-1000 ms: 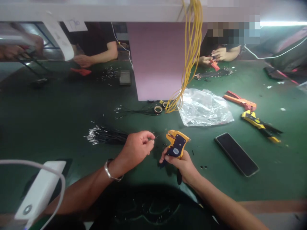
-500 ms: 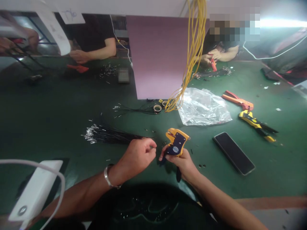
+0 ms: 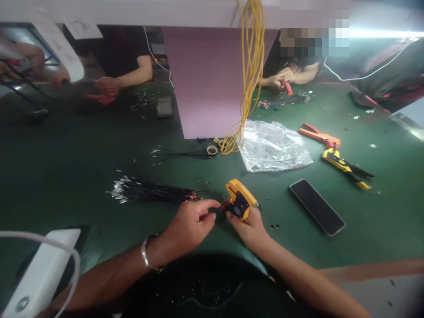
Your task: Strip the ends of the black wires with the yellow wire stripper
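My right hand (image 3: 250,227) is wrapped round a yellow and dark blue wire stripper (image 3: 241,201), its jaw end pointing up and left. Just left of the tool is my left hand (image 3: 195,221), index finger stretched out toward it and thumb apart. I see nothing between that finger and thumb. Behind my left hand lies a bundle of short black wires (image 3: 152,190), with pale metal tips at its left end and bare copper-coloured ends at its right.
A phone (image 3: 316,206), yellow-black pliers (image 3: 344,167), an orange-red hand tool (image 3: 319,135) and a clear plastic bag (image 3: 274,148) lie to the right. Yellow wires (image 3: 250,66) hang before a pink panel (image 3: 205,84). Two tape rolls (image 3: 212,150) sit below it. Co-workers' hands (image 3: 281,79) work across the table.
My left index finger has stretched out and parted from the thumb, nearer the wire stripper. The stripper has tilted in my right hand. The whole view has shifted slightly.
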Motion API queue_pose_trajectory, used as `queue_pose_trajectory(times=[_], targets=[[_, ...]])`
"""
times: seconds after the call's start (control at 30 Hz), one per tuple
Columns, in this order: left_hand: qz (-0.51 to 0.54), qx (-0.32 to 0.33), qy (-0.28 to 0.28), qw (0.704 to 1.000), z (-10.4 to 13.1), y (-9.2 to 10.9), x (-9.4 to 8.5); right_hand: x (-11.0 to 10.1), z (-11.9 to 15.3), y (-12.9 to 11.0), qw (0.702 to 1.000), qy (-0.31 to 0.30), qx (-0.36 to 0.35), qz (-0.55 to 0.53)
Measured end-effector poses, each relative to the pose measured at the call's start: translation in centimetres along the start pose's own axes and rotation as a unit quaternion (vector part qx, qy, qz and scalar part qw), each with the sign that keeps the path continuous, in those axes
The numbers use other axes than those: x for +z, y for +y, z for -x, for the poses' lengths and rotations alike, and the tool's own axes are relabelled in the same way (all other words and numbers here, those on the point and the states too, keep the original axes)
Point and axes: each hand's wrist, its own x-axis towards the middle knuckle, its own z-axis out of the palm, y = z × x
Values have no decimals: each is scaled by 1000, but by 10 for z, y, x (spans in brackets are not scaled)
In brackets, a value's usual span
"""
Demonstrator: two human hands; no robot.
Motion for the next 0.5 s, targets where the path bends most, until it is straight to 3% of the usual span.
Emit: queue_pose_trajectory(times=[0.2, 0.3, 0.5], targets=[[27, -39, -19, 999, -2, 2, -2, -4, 0, -5, 982, 38, -126, 135], [47, -23, -44, 998, -1, 4, -3, -4, -1, -7, 964, 47, -170, 197], [39, 6, -70, 997, -1, 6, -5, -3, -1, -3, 931, 81, -279, 221]])
